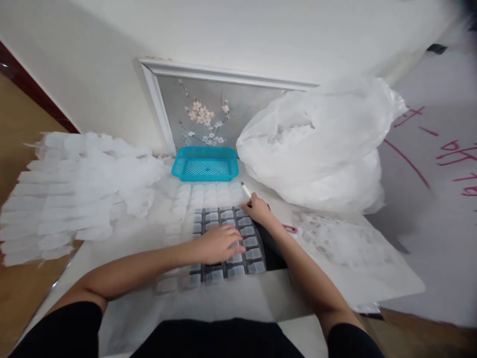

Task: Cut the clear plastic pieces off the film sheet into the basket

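Observation:
My left hand [219, 244] is over a sheet of small translucent white pieces [246, 231] set in rows on a dark backing [269, 253]. Its fingers are apart and slightly bent, and I see nothing held in them; whether the fingertips touch the pieces I cannot tell. At the far right corner of the dark backing, my right hand [260, 209] is closed around a slim white pen-like tool [246, 189] with a dark tip pointing up and left. Beyond the dark part, the same sort of pale pieces [208, 195] continue on white.
A blue perforated basket [205, 177] stands behind the rows, before a framed flower picture [201, 114]. Stacked translucent sheets [74, 199] overhang the table's left edge. A big white plastic bag [313, 149] fills the back right, with a cut-out clear sheet [343, 241] and pink-handled item [289, 228] nearby.

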The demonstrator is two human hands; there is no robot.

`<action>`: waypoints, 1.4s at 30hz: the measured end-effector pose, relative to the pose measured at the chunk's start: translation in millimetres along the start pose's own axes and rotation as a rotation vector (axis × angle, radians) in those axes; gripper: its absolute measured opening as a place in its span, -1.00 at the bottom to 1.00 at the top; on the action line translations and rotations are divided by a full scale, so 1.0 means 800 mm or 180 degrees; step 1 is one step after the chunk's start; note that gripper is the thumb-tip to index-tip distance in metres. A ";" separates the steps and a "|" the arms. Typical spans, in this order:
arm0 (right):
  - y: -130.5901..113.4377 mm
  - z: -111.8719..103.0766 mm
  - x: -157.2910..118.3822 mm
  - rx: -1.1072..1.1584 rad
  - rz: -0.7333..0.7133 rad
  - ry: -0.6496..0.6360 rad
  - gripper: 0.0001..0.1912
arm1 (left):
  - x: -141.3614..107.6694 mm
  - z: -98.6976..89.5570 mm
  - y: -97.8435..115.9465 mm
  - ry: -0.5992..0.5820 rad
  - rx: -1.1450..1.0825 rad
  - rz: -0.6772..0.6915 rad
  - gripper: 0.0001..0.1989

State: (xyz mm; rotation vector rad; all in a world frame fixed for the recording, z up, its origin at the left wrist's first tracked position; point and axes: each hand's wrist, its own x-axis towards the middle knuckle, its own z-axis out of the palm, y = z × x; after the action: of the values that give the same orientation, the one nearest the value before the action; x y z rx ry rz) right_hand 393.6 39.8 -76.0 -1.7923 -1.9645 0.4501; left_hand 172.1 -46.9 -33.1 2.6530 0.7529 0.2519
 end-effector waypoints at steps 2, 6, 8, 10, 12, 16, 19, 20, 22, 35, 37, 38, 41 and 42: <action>0.001 0.010 -0.011 0.0202 0.0020 0.0048 -0.76 | 0.023 -0.014 -0.030 0.0154 0.0022 -0.0188 -0.67; -0.004 0.031 -0.020 0.0721 0.0054 0.0289 -0.85 | 0.067 -0.015 -0.088 0.0530 0.0142 -0.0563 -0.72; -0.008 0.039 -0.023 0.1012 0.0032 0.0442 -0.86 | 0.080 -0.006 -0.107 0.0677 0.0173 -0.0664 -0.64; -0.011 0.044 -0.026 0.1276 0.0018 0.0604 -0.86 | 0.084 0.003 -0.118 0.0738 0.0165 -0.0636 -0.60; -0.014 0.048 -0.028 0.1487 0.0024 0.0762 -0.85 | 0.083 0.010 -0.122 0.0754 0.0139 -0.0540 -0.62; -0.017 0.052 -0.031 0.1733 0.0057 0.0965 -0.86 | 0.078 0.014 -0.122 0.0811 0.0108 -0.0398 -0.63; -0.019 0.051 -0.031 0.1758 0.0067 0.1010 -0.86 | 0.077 0.015 -0.120 0.0875 0.0103 -0.0396 -0.59; -0.020 0.049 -0.032 0.1732 0.0060 0.0996 -0.86 | 0.077 0.015 -0.119 0.0891 0.0100 -0.0406 -0.59; -0.023 0.042 -0.034 0.1620 0.0018 0.0921 -0.82 | 0.077 0.016 -0.118 0.0897 0.0081 -0.0416 -0.62; -0.026 -0.046 -0.162 0.1716 -0.0104 0.0118 -0.60 | 0.060 -0.034 -0.086 0.1061 -0.0548 -0.0436 -0.54; -0.033 -0.050 -0.174 0.2327 -0.0158 0.0256 -0.62 | 0.046 -0.038 -0.060 0.0975 -0.0693 -0.0217 -0.57; -0.039 -0.051 -0.177 0.2604 -0.0225 0.0327 -0.61 | 0.038 -0.037 -0.045 0.0925 -0.0804 -0.0065 -0.58; -0.060 -0.053 -0.180 0.3349 -0.0660 0.0309 -0.44 | 0.013 -0.025 0.000 0.0825 -0.1272 0.0363 -0.57; -0.067 -0.053 -0.182 0.3558 -0.0881 0.0223 -0.34 | 0.006 -0.020 0.013 0.0782 -0.1444 0.0456 -0.57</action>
State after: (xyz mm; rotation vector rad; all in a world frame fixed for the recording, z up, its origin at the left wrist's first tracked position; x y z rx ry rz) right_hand 379.4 -112.4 -26.9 -0.7956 -1.3766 1.0823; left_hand 176.5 -47.8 -13.7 2.2645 0.5009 0.7080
